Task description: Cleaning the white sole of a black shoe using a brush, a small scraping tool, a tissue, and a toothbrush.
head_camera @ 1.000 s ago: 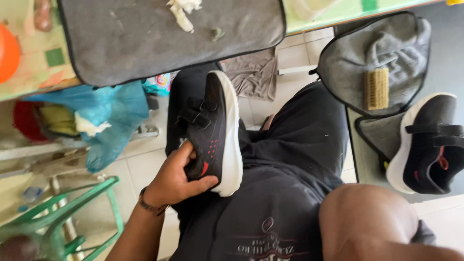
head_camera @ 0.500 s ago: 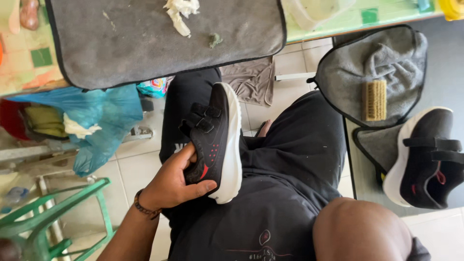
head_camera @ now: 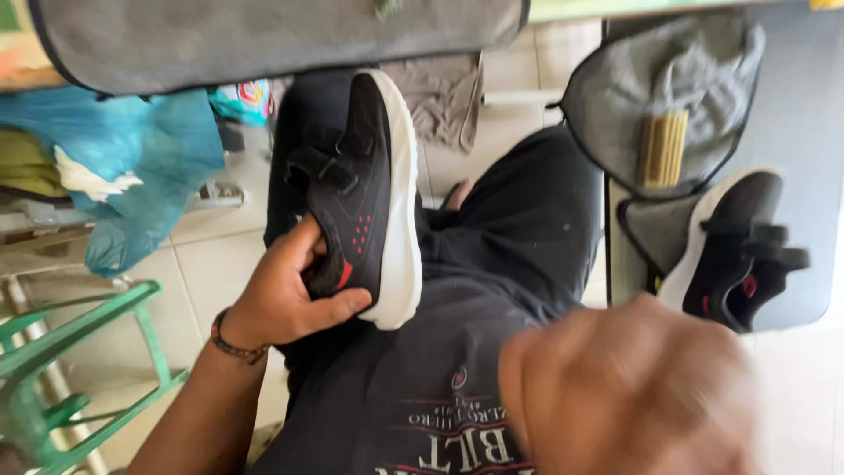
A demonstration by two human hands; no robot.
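Your left hand [head_camera: 286, 299] grips the heel of 1 shoe [head_camera: 365, 189], thumb inside the collar, fingers under the white sole, so it rests steady on your left thigh with the strap side up. Your right hand [head_camera: 633, 387] is a blur close to the camera; I cannot tell if it is open. A second shoe [head_camera: 734, 251] lies on the mat [head_camera: 818, 176] beside a brush [head_camera: 661, 148].

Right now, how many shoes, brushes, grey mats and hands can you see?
Black shoes with white soles: 2, one held in the left hand at, one lying on a mat at
Brushes: 1
Grey mats: 3
Hands: 2, the right hand blurred
Total: 8
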